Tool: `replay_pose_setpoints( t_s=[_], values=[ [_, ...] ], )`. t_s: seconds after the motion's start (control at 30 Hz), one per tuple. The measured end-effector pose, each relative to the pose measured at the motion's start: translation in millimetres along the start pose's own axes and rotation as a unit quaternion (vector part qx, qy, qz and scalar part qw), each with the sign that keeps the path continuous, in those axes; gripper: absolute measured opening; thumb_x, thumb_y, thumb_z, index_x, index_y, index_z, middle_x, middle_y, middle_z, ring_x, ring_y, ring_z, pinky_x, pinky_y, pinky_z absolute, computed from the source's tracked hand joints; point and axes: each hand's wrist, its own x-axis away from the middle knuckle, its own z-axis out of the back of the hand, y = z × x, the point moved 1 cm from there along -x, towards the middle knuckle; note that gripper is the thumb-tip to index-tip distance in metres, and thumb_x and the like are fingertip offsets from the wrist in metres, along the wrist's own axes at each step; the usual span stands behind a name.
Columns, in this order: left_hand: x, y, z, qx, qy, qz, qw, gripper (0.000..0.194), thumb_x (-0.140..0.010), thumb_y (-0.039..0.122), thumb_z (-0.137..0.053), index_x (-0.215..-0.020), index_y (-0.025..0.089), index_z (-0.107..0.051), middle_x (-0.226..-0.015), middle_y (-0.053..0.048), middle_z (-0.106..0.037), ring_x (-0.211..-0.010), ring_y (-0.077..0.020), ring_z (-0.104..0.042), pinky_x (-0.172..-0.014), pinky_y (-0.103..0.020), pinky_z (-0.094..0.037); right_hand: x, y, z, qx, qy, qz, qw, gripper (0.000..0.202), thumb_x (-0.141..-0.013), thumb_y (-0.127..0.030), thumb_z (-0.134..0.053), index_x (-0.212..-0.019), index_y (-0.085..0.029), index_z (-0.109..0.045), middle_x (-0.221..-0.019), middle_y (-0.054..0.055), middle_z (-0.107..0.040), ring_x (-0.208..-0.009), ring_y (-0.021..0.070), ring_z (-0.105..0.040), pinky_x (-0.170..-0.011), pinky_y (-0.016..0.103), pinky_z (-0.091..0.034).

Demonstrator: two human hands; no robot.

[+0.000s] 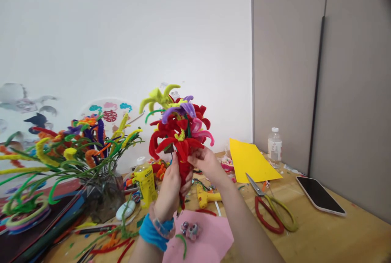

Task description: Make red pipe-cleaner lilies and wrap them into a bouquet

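Observation:
A bouquet of pipe-cleaner flowers (180, 134) stands upright in front of me, with red, yellow-green, purple and pink blooms. My left hand (174, 181) is wrapped round its red lower part and carries a blue band at the wrist. From the right, my right hand (205, 161) has its fingers closed at a red petal on the bouquet's near lower edge. What exactly sits between those fingertips is hidden. Below the bouquet, pink paper (214, 234) lies on the table, with a small beaded trinket (191, 231) and a bit of green pipe cleaner on it.
A glass vase (105, 193) of pipe-cleaner stems stands left, beside a yellow bottle (146, 183) and white mouse (125, 210). Behind my hands lies a yellow glue gun (207, 197). Rightward are yellow paper (252, 161), open scissors (270, 210), a phone (320, 195) and a clear bottle (275, 145).

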Motion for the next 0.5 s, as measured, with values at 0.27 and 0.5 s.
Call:
replay_pose_setpoints(
  t_s=[0.27,0.5],
  values=[
    [0.7,0.3,0.6,0.072,-0.117,0.084,0.987,0.050,-0.082,0.060,-0.025,-0.060,0.019,-0.042,-0.041,0.010,-0.027,-0.030,-0.0026,-0.012,-0.030,-0.015,-0.015,4.6,5.9,5.5,-0.110,-0.076,0.003,0.991,0.031,-0.072,-0.037,-0.068,-0.096,-0.020,-0.061,-0.087,0.001,-0.063,-0.077,0.0141,-0.056,-0.074,0.026,-0.043],
    [2.9,8.2,0.4,0.111,-0.142,0.117,0.977,0.048,-0.082,0.061,-0.026,-0.067,0.019,-0.044,-0.041,0.010,-0.032,-0.027,-0.0016,-0.013,-0.027,-0.012,-0.017,3.5,14.4,-3.6,-0.199,-0.067,-0.051,0.976,0.040,-0.060,-0.042,-0.075,-0.090,-0.020,-0.063,-0.077,0.000,-0.062,-0.053,0.0087,-0.051,-0.053,0.021,-0.044]
  ],
)
